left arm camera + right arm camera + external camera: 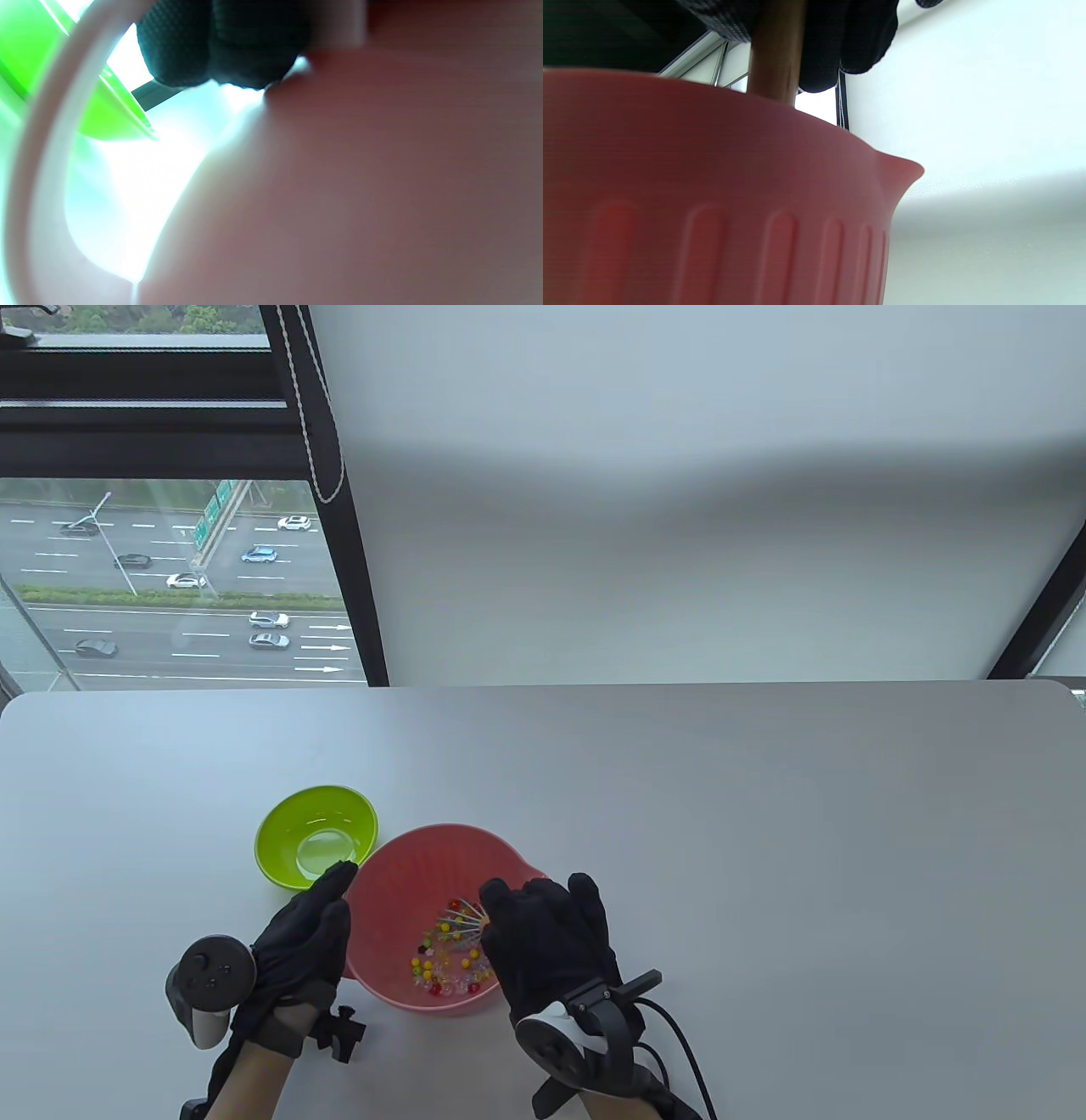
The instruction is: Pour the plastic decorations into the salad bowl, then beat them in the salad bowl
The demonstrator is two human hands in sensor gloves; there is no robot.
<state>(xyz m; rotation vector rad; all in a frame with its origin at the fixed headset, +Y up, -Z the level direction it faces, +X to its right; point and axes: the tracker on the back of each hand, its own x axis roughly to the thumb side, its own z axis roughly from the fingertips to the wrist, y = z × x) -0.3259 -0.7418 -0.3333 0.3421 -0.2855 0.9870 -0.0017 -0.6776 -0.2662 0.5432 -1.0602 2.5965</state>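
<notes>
Gloved and curled, the right hand point(547, 937) grips a whisk point(462, 918) by its wooden handle point(775, 51); the hand hides most of it, only the wires showing among the plastic decorations point(445, 963) in the pink salad bowl point(399, 891). Straight-fingered, the left hand point(301, 937) rests against the bowl's left wall, beside a green bowl point(316, 836). Blur obscures the left wrist view.

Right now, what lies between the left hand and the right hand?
In the table view, the pink salad bowl lies between the left hand and the right hand, with the plastic decorations and whisk wires inside.
</notes>
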